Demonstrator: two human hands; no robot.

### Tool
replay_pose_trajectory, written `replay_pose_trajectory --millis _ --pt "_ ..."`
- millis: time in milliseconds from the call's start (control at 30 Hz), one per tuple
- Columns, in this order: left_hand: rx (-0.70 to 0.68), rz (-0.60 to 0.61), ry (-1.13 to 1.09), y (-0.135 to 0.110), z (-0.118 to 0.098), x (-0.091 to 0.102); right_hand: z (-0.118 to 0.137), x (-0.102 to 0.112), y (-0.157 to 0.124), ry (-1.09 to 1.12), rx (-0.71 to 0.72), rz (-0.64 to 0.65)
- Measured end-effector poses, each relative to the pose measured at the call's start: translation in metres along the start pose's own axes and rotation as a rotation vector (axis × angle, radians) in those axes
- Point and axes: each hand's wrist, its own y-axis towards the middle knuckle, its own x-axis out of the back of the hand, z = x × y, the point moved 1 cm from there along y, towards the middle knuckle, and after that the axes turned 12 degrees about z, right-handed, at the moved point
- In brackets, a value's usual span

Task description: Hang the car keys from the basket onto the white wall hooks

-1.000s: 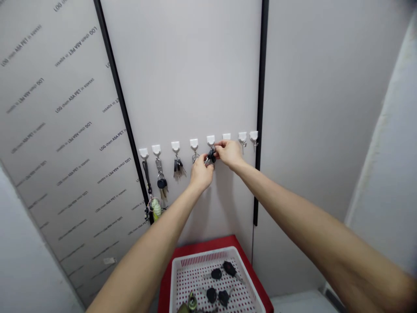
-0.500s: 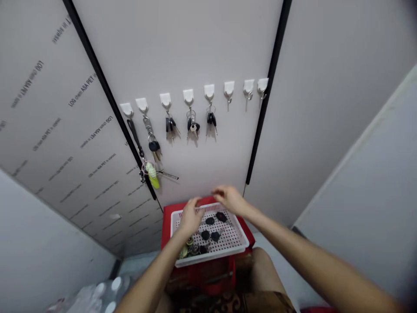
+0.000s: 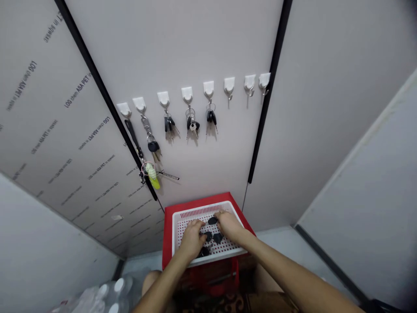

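Observation:
Both hands reach into a white perforated plastic basket [image 3: 175, 234] holding several keys. My left hand [image 3: 193, 239] is over its left part, thumb and fingers apart, beside a black-headed key [image 3: 207, 237]. Over the right part is my right hand [image 3: 229, 225], its fingertips and thumb spread next to another black-headed key [image 3: 212, 221]; whether they touch it I cannot tell. A third dark key [image 3: 217, 238] lies between the hands, lower down. More dark keys [image 3: 204, 252] sit near the front rim, partly covered by my left hand and wrist.
Under the basket is a red box or stool [image 3: 167, 226]. White hooks [image 3: 209, 88] line the wall panel; the left ones carry key bunches [image 3: 211, 116] and a key strap with a yellow-green charm [image 3: 151, 171]. Three bare hooks [image 3: 229, 84] are at the right. Clear bottles [image 3: 120, 287] stand lower left.
Both hands have come down into the basket; my right hand dropped from above its back rim and now covers a key at the right. The view has shifted slightly.

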Motion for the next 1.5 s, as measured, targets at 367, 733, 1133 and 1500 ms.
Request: replay_pose_trajectory --millis 367,733,1133,1500 --pt "-0.094 -0.055 -0.395 0.008 -0.007 0.001 0.005 0.016 -0.008 0.603 0.211 -0.181" --pt "-0.084 -0.095 -0.938 0.022 -0.035 0.019 0.005 0.035 -0.017 0.856 0.253 -0.158" --pt "-0.271 -0.029 -0.749 0.027 -0.072 0.064 0.002 0.069 -0.022 1.080 0.302 -0.113" --pt "-0.471 -0.485 -0.370 0.062 -0.172 0.180 0.010 0.245 -0.030 0.853 0.339 -0.690"
